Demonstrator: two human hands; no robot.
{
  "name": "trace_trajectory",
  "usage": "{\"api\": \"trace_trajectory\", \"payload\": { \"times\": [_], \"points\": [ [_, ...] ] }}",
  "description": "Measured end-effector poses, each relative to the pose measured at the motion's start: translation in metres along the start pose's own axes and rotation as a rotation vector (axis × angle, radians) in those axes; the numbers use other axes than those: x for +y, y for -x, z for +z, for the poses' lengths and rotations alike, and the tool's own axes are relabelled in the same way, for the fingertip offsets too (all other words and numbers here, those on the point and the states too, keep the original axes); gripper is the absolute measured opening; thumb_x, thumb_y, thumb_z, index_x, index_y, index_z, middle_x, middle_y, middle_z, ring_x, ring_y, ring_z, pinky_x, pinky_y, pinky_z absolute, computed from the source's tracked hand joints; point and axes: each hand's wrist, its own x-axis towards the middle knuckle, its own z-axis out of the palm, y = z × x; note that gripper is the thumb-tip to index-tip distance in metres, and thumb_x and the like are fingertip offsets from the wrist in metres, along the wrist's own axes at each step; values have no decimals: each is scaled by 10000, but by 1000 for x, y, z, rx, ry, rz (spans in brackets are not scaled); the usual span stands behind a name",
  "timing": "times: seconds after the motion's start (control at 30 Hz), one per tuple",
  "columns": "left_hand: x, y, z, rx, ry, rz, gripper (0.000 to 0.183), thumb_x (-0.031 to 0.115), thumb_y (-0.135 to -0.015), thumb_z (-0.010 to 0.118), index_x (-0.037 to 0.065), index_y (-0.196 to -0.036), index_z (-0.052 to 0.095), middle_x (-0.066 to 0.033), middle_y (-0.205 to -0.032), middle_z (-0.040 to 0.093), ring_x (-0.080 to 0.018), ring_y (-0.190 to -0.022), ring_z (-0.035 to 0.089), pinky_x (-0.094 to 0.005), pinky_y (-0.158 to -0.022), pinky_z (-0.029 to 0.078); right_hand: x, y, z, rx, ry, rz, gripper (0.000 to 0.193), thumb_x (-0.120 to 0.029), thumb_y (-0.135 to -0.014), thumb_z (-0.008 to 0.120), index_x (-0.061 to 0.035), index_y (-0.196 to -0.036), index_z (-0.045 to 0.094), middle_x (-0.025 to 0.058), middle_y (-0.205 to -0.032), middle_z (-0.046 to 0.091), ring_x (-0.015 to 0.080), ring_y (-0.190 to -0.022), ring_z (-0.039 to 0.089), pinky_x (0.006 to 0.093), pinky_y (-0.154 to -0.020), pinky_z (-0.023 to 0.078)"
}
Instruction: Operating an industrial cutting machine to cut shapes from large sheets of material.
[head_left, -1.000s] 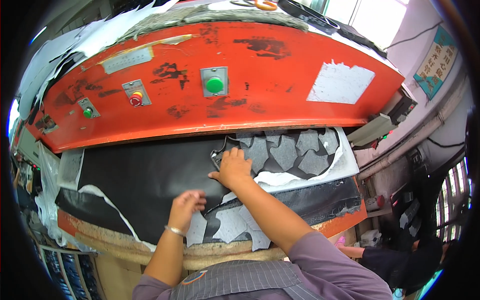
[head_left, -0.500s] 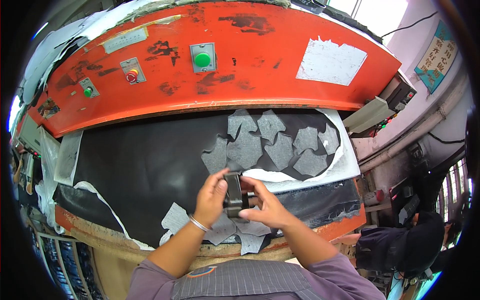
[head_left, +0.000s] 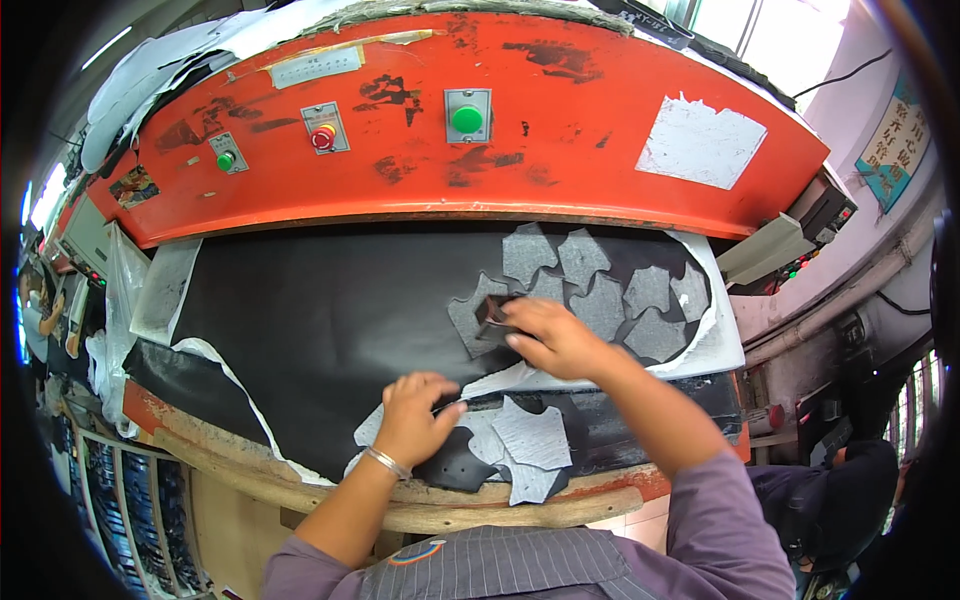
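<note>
My right hand [head_left: 555, 335] grips a small dark hollow cutting die [head_left: 492, 315] by its right side. The die is over a grey cut-out piece [head_left: 467, 318] at the left of a cluster; whether it touches the piece I cannot tell. My left hand [head_left: 412, 415] is near the table's front edge, fingers bent and thumb apart, with nothing visible in it. Beneath and beside it are loose grey pieces [head_left: 530, 435] and a black-faced piece [head_left: 455, 467] with small holes. A broad black sheet [head_left: 300, 290] with a torn white edge covers much of the bed.
An orange machine beam [head_left: 400, 180] spans the back, bearing green buttons [head_left: 466, 119] and a red knob [head_left: 323, 136]. A control box [head_left: 815, 215] stands at the right. A wooden edge [head_left: 560, 505] runs along the front. Another person [head_left: 840, 500] is at the far right.
My hands, together on the die before, have separated. The right has carried the die up and right to the grey cluster; the left has lowered toward the loose pieces. The view has shifted left.
</note>
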Motion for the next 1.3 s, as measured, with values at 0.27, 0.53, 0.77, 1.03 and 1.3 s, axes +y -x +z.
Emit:
{"api": "trace_trajectory", "payload": {
  "times": [0.27,0.53,0.77,1.03,1.3],
  "points": [
    [-62,-104,13,95,-73,-209,893,379,-699,772,-39,-1374,362,-231,-1294,506,-318,-1235,468,-444,-1068,271,74,-111,38,-349,446,-296,214,-112,-803,522,-32,-952,654,128,-1255,554,287,-1223,472,464,-986,408],
    [-67,-142,45,67,-150,-196,1082,451,-677,775,-72,-1431,201,-257,-1411,387,-309,-1365,320,-449,-1130,162,94,-91,40,-53,563,-332,266,-175,-770,611,-76,-1016,641,137,-1270,547,289,-1213,480,424,-1007,385],
    [-70,-147,50,124,-152,-220,948,418,-653,799,48,-1409,363,-219,-1368,467,-282,-1349,361,-438,-1127,184,79,-61,80,337,164,637,697,-223,-762,724,10,-1339,410,144,-1276,551,268,-1238,469,485,-1066,274],
    [-66,-153,50,127,-145,-274,905,409,-630,819,41,-1363,437,-207,-1340,497,-279,-1324,393,-429,-1129,199,91,-68,92,455,209,583,577,-154,-821,641,67,-1306,419,112,-1111,643,259,-1082,574,448,-1011,342],
    [-69,-161,51,119,-125,-286,904,425,-640,809,61,-1375,429,-210,-1333,504,-270,-1329,389,-426,-1125,198,100,-72,95,453,236,579,553,-156,-840,614,79,-1300,415,92,-1101,655,252,-1081,579,428,-1009,343]
  ]
}}
